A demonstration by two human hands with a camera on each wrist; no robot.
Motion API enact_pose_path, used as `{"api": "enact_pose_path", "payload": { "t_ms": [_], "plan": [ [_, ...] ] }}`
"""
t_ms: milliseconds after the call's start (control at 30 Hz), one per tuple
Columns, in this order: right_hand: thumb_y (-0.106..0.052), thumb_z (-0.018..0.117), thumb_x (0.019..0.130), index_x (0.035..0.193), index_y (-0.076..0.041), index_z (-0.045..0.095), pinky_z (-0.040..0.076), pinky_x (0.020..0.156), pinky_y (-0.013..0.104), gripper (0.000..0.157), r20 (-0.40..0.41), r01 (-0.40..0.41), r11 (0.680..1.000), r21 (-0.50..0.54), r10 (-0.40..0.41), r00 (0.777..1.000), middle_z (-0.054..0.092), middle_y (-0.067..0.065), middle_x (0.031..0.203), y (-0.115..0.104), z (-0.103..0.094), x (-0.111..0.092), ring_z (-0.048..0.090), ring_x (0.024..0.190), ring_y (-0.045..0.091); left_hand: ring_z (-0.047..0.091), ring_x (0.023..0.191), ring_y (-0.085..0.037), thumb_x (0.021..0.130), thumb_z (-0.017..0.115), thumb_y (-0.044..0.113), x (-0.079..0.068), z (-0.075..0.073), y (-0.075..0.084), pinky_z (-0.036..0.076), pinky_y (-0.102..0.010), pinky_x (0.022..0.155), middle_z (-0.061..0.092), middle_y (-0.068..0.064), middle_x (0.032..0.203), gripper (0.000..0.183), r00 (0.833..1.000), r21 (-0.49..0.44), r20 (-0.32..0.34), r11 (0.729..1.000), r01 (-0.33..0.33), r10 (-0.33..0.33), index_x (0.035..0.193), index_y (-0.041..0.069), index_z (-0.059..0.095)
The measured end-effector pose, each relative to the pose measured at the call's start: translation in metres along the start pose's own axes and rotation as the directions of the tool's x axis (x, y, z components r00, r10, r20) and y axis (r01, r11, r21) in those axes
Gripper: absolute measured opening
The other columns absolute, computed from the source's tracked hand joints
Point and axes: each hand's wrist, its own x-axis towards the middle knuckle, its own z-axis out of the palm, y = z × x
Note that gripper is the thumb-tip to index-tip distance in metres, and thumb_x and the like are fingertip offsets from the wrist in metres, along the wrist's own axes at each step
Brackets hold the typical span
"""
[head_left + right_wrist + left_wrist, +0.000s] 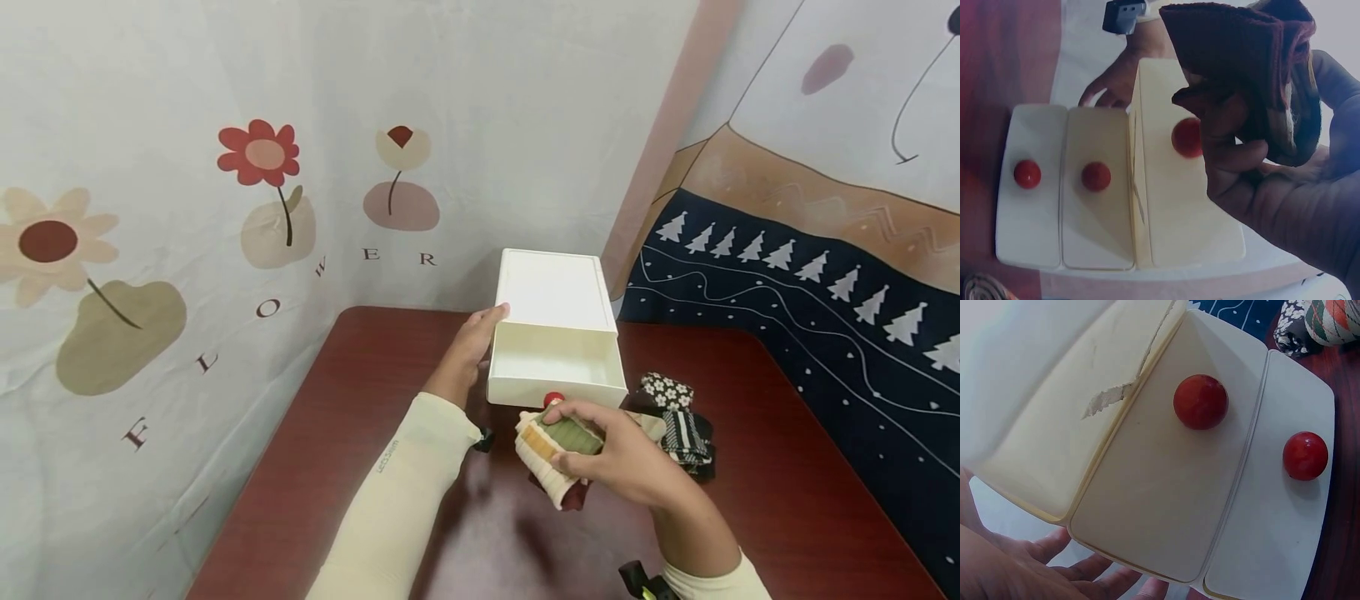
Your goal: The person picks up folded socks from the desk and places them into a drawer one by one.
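Observation:
A white drawer unit (555,287) with round red knobs (1201,402) stands on the table, its top drawer (525,392) pulled out. My left hand (474,337) rests along the unit's left side, thumb by the upper edge, and its fingers (1110,581) lie fairly straight against that side in the left wrist view. Just in front of the open drawer, my right hand (618,454) grips a folded striped sock bundle (558,458) in cream, green, mustard and maroon. In the right wrist view, the maroon part of the bundle (1229,44) shows above the curled fingers.
Right of the drawer unit lie more folded socks: a black one with white flowers (667,390) and a black-and-white plaid one (686,437). The dark red table (360,417) meets printed cloth backdrops (525,125) behind.

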Motion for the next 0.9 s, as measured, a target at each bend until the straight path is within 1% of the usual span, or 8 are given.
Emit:
{"api": "enact_pose_path", "payload": {
  "t_ms": [167, 333, 433, 533, 667, 733, 800, 900],
  "plan": [
    [-0.004, 0.08, 0.094, 0.13, -0.007, 0.067, 0.062, 0.067, 0.03, 0.039, 0.024, 0.051, 0.999, 0.016, -0.052, 0.998, 0.07, 0.018, 0.11, -0.004, 0.004, 0.011, 0.07, 0.079, 0.015, 0.052, 0.146, -0.035, 0.1, 0.064, 0.063, -0.001, -0.001, 0.001, 0.039, -0.066, 0.12, 0.058, -0.014, 0.157, 0.078, 1.0, -0.002, 0.004, 1.0, -0.009, 0.009, 0.163, 0.02, 0.049],
    [-0.005, 0.079, 0.096, 0.133, -0.009, 0.066, 0.06, 0.069, 0.028, 0.039, -0.001, 0.091, 0.996, 0.019, -0.091, 0.996, 0.068, 0.018, 0.116, -0.013, 0.007, 0.02, 0.069, 0.082, 0.014, 0.055, 0.139, -0.032, 0.1, 0.066, 0.062, -0.001, -0.001, 0.0, 0.041, -0.061, 0.117, 0.06, -0.015, 0.155, 0.077, 1.0, -0.031, 0.016, 0.999, -0.015, 0.015, 0.162, 0.019, 0.05],
    [-0.003, 0.077, 0.097, 0.135, -0.005, 0.064, 0.06, 0.069, 0.028, 0.04, -0.03, 0.11, 0.993, 0.032, -0.109, 0.994, 0.069, 0.018, 0.111, -0.02, 0.006, 0.026, 0.068, 0.081, 0.013, 0.056, 0.137, -0.032, 0.099, 0.067, 0.061, -0.001, -0.001, 0.001, 0.041, -0.059, 0.116, 0.061, -0.016, 0.154, 0.078, 1.0, -0.046, 0.02, 0.999, -0.015, 0.016, 0.161, 0.018, 0.05],
    [-0.001, 0.075, 0.098, 0.138, -0.002, 0.06, 0.059, 0.067, 0.027, 0.042, -0.06, 0.112, 0.992, 0.058, -0.108, 0.992, 0.069, 0.019, 0.104, -0.027, 0.003, 0.032, 0.069, 0.08, 0.015, 0.057, 0.138, -0.032, 0.099, 0.066, 0.062, 0.0, -0.001, 0.001, 0.042, -0.059, 0.116, 0.061, -0.016, 0.153, 0.078, 1.0, -0.037, 0.016, 0.999, -0.01, 0.011, 0.161, 0.018, 0.051],
    [-0.001, 0.072, 0.101, 0.142, -0.004, 0.054, 0.06, 0.067, 0.028, 0.045, -0.094, 0.085, 0.99, 0.112, -0.074, 0.993, 0.069, 0.021, 0.103, -0.036, 0.0, 0.042, 0.071, 0.079, 0.018, 0.058, 0.137, -0.03, 0.1, 0.066, 0.063, 0.0, -0.001, 0.001, 0.046, -0.055, 0.114, 0.061, -0.015, 0.154, 0.078, 1.0, -0.029, 0.013, 1.0, -0.009, 0.01, 0.162, 0.017, 0.05],
    [-0.001, 0.071, 0.102, 0.144, -0.004, 0.053, 0.061, 0.066, 0.029, 0.046, -0.122, 0.089, 0.989, 0.122, -0.074, 0.99, 0.067, 0.023, 0.11, -0.039, -0.001, 0.048, 0.072, 0.08, 0.019, 0.057, 0.137, -0.03, 0.1, 0.065, 0.063, 0.0, -0.001, 0.001, 0.048, -0.053, 0.112, 0.059, -0.015, 0.156, 0.078, 1.0, -0.031, 0.019, 0.999, -0.01, 0.011, 0.162, 0.017, 0.05],
    [-0.001, 0.07, 0.103, 0.145, -0.005, 0.052, 0.062, 0.069, 0.029, 0.046, -0.161, 0.091, 0.987, 0.136, -0.069, 0.985, 0.065, 0.024, 0.12, -0.041, -0.002, 0.054, 0.072, 0.083, 0.019, 0.056, 0.14, -0.032, 0.1, 0.065, 0.064, 0.0, -0.002, 0.001, 0.048, -0.054, 0.112, 0.057, -0.015, 0.158, 0.079, 1.0, -0.026, 0.023, 1.0, -0.01, 0.011, 0.162, 0.018, 0.05],
    [-0.001, 0.07, 0.103, 0.146, -0.006, 0.051, 0.063, 0.073, 0.028, 0.047, -0.241, 0.093, 0.984, 0.155, -0.054, 0.969, 0.059, 0.023, 0.135, -0.045, -0.002, 0.063, 0.072, 0.088, 0.018, 0.052, 0.146, -0.036, 0.1, 0.063, 0.067, -0.001, -0.002, 0.001, 0.045, -0.062, 0.117, 0.052, -0.015, 0.163, 0.079, 1.0, -0.004, 0.021, 1.0, -0.005, 0.005, 0.162, 0.019, 0.049]
  ]
}}
